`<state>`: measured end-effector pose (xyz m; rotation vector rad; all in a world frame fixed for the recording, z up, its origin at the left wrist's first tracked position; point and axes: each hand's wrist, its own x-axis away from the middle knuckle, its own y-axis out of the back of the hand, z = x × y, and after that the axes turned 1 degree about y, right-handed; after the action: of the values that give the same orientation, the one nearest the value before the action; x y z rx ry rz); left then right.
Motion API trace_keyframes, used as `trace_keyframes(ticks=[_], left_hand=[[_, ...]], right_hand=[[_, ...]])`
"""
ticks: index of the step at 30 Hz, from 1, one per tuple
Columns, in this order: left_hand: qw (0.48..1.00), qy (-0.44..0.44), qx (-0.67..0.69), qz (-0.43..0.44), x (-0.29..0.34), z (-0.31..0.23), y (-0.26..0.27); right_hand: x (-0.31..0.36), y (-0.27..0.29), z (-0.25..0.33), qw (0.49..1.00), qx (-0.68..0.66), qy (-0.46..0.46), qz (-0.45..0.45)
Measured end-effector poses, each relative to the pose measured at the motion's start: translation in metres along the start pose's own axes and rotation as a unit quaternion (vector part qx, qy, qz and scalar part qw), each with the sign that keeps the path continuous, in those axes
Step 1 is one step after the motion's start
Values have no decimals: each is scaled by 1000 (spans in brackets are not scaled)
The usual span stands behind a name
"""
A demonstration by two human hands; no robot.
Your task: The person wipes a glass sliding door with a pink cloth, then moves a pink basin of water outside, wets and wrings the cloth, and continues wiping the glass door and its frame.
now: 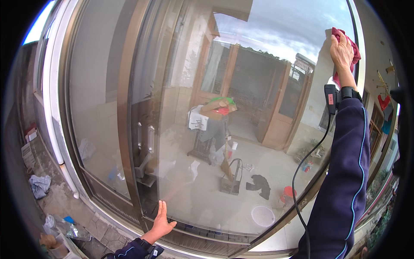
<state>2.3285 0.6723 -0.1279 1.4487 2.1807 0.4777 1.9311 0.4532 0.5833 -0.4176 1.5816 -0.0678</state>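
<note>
A large glass pane (267,142) in a brown metal frame fills the middle of the head view. Raised high at the pane's upper right edge, my right hand (342,49) presses a dark red cloth (354,51) against the glass next to the frame. Part of the cloth hangs below the palm, and the fingers lie over it. Low down, my left hand (160,224) has its fingers stretched out near the bottom of the pane, holding nothing. Whether it touches the glass I cannot tell. A black device with a cable (331,98) is strapped at my right wrist.
A white downpipe (54,129) runs down the wall at left. On the ground lie a grey cloth (40,185), plastic bottles (71,228) and a box (64,248). Through or mirrored in the glass show a red bucket (288,194) and a white basin (263,216).
</note>
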Motion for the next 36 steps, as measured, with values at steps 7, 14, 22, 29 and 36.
trace_keyframes(ticks=[7,14,22,29,36], left_hand=[[1000,0,21,-23,1,2,-1],[998,-26,43,-40,4,5,-1],[990,44,114,-73,44,54,-3],[951,207,146,-177,118,137,-3],[914,319,113,-224,210,211,-8]], right_hand=[[-7,-26,267,934,-228,264,-71],[100,22,470,858,-394,328,29],[331,97,519,890,-376,235,106],[584,199,460,647,-403,534,366],[535,180,424,629,-475,514,337]])
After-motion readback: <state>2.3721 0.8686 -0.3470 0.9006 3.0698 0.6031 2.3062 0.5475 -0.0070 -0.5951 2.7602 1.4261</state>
